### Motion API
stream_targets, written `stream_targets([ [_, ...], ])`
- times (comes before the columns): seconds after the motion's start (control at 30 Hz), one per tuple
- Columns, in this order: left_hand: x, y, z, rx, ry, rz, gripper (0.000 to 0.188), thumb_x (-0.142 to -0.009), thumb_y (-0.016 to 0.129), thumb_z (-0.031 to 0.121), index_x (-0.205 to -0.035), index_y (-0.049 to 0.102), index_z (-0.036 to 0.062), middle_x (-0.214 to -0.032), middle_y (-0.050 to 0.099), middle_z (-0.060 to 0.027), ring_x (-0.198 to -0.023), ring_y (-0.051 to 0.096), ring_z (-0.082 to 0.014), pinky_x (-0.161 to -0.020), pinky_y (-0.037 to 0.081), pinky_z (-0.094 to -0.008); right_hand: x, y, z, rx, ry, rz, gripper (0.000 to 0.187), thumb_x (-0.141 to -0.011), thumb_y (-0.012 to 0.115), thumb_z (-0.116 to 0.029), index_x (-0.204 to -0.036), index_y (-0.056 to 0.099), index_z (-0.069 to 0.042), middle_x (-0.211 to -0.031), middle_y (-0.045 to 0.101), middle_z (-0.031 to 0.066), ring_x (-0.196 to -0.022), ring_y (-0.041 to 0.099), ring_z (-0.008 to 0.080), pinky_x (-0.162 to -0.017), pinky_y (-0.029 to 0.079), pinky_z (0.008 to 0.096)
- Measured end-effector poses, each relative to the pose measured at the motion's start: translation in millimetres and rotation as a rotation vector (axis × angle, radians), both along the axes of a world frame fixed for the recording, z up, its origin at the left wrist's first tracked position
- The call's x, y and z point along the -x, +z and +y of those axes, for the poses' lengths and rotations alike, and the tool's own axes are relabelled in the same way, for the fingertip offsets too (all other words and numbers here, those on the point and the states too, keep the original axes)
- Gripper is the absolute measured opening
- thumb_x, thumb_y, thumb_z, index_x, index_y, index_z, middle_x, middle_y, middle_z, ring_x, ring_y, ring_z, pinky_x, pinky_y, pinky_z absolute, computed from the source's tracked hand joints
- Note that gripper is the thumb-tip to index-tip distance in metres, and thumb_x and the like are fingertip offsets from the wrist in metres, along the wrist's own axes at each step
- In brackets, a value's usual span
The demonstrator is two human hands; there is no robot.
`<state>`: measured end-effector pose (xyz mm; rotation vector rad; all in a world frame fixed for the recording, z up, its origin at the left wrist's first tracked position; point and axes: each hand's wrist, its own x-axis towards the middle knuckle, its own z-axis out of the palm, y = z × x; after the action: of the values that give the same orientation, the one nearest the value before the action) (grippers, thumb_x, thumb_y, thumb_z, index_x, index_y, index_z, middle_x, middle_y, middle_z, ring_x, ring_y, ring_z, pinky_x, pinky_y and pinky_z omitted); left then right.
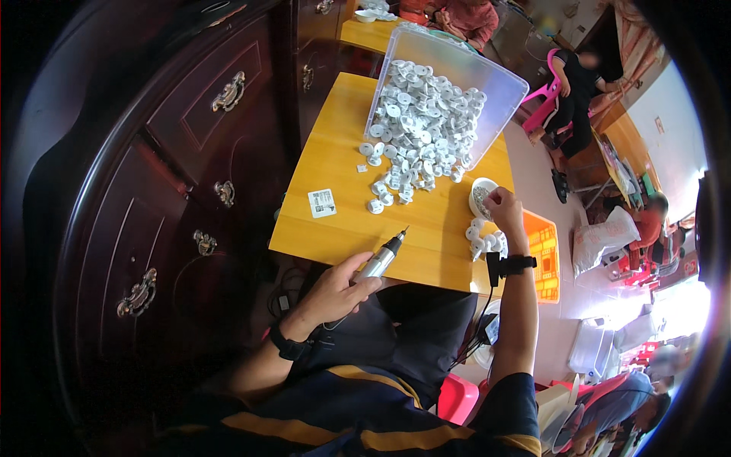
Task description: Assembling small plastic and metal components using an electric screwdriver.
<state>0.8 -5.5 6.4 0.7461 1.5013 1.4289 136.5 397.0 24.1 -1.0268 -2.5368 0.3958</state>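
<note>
My left hand [329, 297] is closed around a silver and black electric screwdriver [379, 261], its thin bit tilted up and away over the near edge of the table. At the right side, my right hand [505, 209] reaches to a small white bowl [483, 183] of tiny metal pieces that look like screws [479, 196]. Its fingers are pinched at the bowl; what they hold, if anything, is hidden. Just below that hand sits a small cluster of white plastic parts [487, 244]. A large heap of similar white round parts [426, 126] spills from a tipped translucent bin [499, 84].
The yellow wooden table [331, 145] carries a printed white label [321, 203] and a small white piece [362, 168]. An orange crate [544, 251] stands by its right edge. Dark cabinets [190, 152] line the left. Other people sit farther off at the back and right.
</note>
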Motion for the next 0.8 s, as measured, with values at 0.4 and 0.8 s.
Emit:
stream_targets([
  [0.4, 1.5, 3.1, -1.3, -0.083, 0.002, 0.044, 0.063, -0.094, 0.064, 0.039, -0.139, 0.044, -0.0013, -0.074, 0.059, -0.0034, -0.055, 0.057, -0.0085, -0.051, 0.047, -0.0237, 34.9, -15.9, -120.0, 1.186, 0.158, 0.690, 0.011, -0.094, 0.065, -0.012, -0.104, 0.066, -0.007, -0.097, 0.070, 0.0039, -0.077, 0.064, 0.0103, -0.070, 0.052, 0.0218],
  [0.8, 1.1, 6.7, -2.0, -0.079, -0.015, 0.049, 0.064, -0.094, 0.064, 0.039, -0.139, 0.044, -0.0009, -0.075, 0.060, -0.0027, -0.056, 0.056, -0.0077, -0.052, 0.046, -0.0235, 54.0, -37.0, -164.6, 1.593, 0.240, 0.910, 0.008, -0.094, 0.061, -0.003, -0.101, 0.064, -0.005, -0.093, 0.067, 0.0050, -0.079, 0.066, 0.0129, -0.072, 0.056, 0.0236],
])
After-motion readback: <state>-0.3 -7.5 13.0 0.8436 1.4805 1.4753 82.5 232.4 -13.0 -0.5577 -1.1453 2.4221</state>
